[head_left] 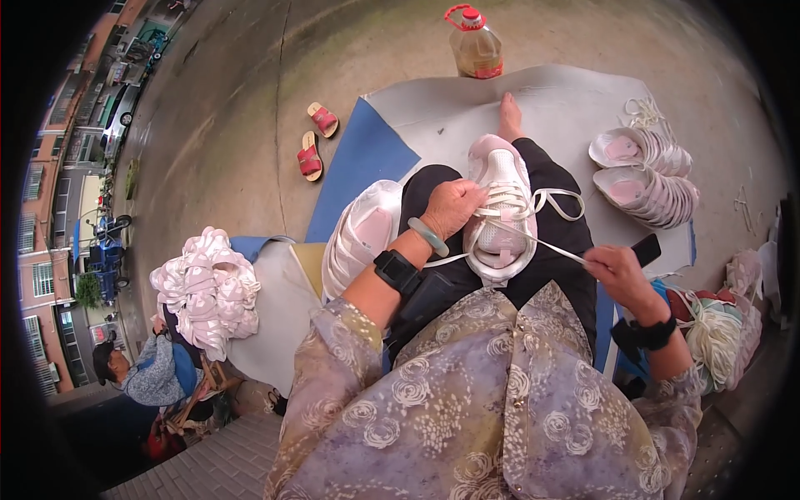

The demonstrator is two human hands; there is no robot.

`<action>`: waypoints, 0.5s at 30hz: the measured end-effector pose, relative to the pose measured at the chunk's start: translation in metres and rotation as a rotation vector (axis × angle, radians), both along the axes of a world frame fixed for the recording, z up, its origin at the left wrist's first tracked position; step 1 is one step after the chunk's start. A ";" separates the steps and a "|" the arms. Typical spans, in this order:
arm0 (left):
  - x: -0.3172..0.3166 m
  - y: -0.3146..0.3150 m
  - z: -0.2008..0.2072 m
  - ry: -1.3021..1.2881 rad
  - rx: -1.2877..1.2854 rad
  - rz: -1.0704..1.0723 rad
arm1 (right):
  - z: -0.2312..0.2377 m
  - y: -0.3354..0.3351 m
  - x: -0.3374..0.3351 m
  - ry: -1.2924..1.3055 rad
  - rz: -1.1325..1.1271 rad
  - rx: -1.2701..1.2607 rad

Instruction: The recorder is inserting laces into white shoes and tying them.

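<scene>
Got 1 pink/white shoe upper [510, 218] in the middle rn, plus 3 stacks [362, 232] of em: 1 L, 2 R. Then 1 big heap [207, 287] further L, can't tell how many pcs tbh. Also 2 red sandals [309, 158], 1 red-capped plastic bottle [477, 48], 2 blk wristbands [397, 271], 1 pale bangle [428, 238], 1 other person [158, 368] way L.
</scene>
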State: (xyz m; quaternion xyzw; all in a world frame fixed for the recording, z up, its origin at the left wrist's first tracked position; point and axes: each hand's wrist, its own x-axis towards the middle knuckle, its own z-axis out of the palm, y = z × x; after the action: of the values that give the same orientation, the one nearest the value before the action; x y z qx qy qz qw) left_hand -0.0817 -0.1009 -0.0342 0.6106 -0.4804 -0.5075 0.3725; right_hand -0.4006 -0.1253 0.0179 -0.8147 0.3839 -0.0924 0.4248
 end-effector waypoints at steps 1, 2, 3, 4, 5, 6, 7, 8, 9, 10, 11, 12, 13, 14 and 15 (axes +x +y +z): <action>-0.001 -0.001 -0.005 -0.070 0.007 -0.006 | -0.004 0.001 -0.019 0.002 -0.007 -0.001; -0.001 -0.001 -0.007 -0.141 0.016 -0.004 | -0.008 0.001 -0.036 0.087 -0.049 0.081; 0.000 0.001 -0.010 -0.143 0.017 0.000 | -0.013 0.003 -0.046 0.172 -0.090 0.163; -0.001 0.001 -0.009 -0.195 -0.035 -0.004 | -0.015 0.005 -0.047 0.173 -0.093 0.163; -0.003 0.001 -0.008 -0.248 -0.087 -0.006 | -0.018 0.008 -0.049 0.160 -0.071 0.116; -0.005 0.003 -0.007 -0.249 -0.088 -0.007 | -0.021 0.009 -0.049 0.147 -0.050 0.067; -0.010 0.004 -0.001 -0.266 -0.146 0.016 | -0.023 0.010 -0.045 0.146 -0.060 0.067; -0.016 0.004 0.005 -0.280 -0.204 0.036 | -0.024 0.008 -0.035 0.042 -0.033 0.018; -0.021 0.004 0.010 -0.278 -0.208 0.023 | -0.025 0.006 -0.024 -0.062 -0.006 -0.033; -0.024 0.007 0.016 -0.320 -0.264 -0.006 | -0.022 0.003 -0.009 -0.072 -0.037 -0.063; -0.030 0.008 0.020 -0.360 -0.321 -0.036 | -0.020 -0.001 0.007 -0.080 -0.070 -0.093; -0.036 0.008 0.022 -0.356 -0.325 -0.044 | -0.018 -0.005 0.021 -0.100 -0.117 -0.066; -0.041 0.008 0.024 -0.422 -0.394 -0.091 | -0.018 -0.006 0.036 -0.126 -0.159 -0.037; -0.047 0.008 0.026 -0.486 -0.466 -0.142 | -0.021 -0.006 0.049 -0.127 -0.169 -0.040; -0.055 0.008 0.028 -0.493 -0.406 -0.158 | -0.026 -0.005 0.061 -0.176 -0.198 -0.094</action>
State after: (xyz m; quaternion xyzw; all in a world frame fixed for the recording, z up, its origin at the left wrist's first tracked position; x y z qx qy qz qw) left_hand -0.1365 -0.0929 -0.0067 0.5891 -0.6935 -0.2656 0.3185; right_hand -0.3401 -0.1300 -0.0085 -0.7806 0.4188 -0.2226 0.4071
